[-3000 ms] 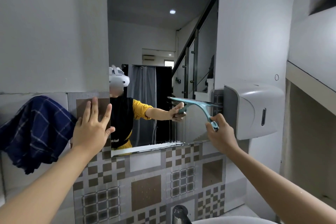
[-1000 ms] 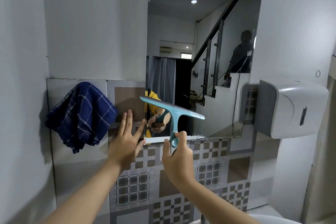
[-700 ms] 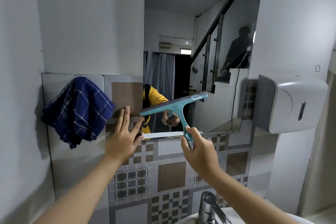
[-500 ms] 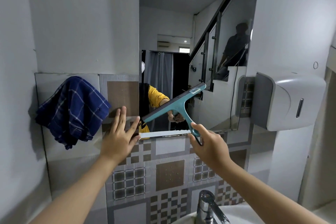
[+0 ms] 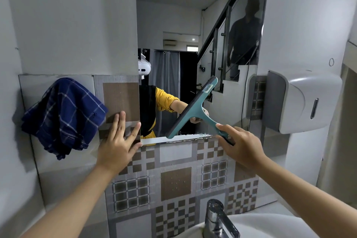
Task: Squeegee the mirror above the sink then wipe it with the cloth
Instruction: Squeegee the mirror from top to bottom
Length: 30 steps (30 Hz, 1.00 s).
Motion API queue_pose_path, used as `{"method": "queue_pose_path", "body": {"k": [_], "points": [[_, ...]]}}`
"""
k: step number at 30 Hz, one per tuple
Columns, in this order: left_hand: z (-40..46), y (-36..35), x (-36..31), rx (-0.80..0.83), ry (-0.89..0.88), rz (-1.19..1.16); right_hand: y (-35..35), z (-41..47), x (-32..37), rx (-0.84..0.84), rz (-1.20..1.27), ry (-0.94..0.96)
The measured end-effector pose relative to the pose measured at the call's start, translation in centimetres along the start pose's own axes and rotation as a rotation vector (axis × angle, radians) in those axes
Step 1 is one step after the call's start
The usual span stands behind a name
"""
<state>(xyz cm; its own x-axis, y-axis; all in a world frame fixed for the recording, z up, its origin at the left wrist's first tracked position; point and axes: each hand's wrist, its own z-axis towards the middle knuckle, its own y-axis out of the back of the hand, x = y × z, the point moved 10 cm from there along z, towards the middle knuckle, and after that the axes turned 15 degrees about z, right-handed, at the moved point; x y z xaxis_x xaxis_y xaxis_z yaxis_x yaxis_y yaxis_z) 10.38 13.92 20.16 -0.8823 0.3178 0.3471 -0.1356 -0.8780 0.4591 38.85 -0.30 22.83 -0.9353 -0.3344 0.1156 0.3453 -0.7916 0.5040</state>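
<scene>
A tall frameless rectangular mirror is seen set into a pale grey painted wall, its lower edge meeting a band of brown, grey and white patterned tiles. A line of white foam is visible along that bottom edge. The teal plastic squeegee with a dark rubber blade is held steeply tilted against the lower glass, the blade's bottom end down at the foam line, its top end raised to the right. The handle is gripped by the right hand, fingers wrapped closed around it. The left hand is pressed flat on the tiles just beside the mirror's lower left corner, fingers spread wide and holding nothing. A dark blue checked cloth is hung on the wall to the left, well apart from the squeegee. A white wall-mounted dispenser is fixed to the right of the mirror. Below, a chrome tap and the rim of a white sink are caught at the frame's bottom. A staircase and grey curtain are reflected in the glass.
</scene>
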Motion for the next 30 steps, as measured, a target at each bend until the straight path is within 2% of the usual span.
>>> {"method": "queue_pose_path", "body": {"k": [4, 10, 16, 22, 30], "points": [[0.0, 0.1, -0.1, -0.007, 0.002, 0.009, 1.1, -0.5, -2.1, 0.022, -0.036, -0.015], [-0.1, -0.3, -0.1, -0.004, 0.005, 0.019, 4.0, -3.2, -6.1, 0.0, -0.05, -0.157], [-0.1, -0.3, -0.1, 0.023, 0.008, 0.011, 4.4, -4.5, -6.6, 0.023, -0.015, -0.23], [-0.1, -0.4, -0.1, 0.034, 0.01, 0.007, 3.1, -6.7, -7.2, -0.036, 0.183, -0.326], [-0.1, -0.4, -0.2, 0.049, 0.007, -0.006, 0.0, -10.1, -8.6, -0.168, 0.453, -0.644]]}}
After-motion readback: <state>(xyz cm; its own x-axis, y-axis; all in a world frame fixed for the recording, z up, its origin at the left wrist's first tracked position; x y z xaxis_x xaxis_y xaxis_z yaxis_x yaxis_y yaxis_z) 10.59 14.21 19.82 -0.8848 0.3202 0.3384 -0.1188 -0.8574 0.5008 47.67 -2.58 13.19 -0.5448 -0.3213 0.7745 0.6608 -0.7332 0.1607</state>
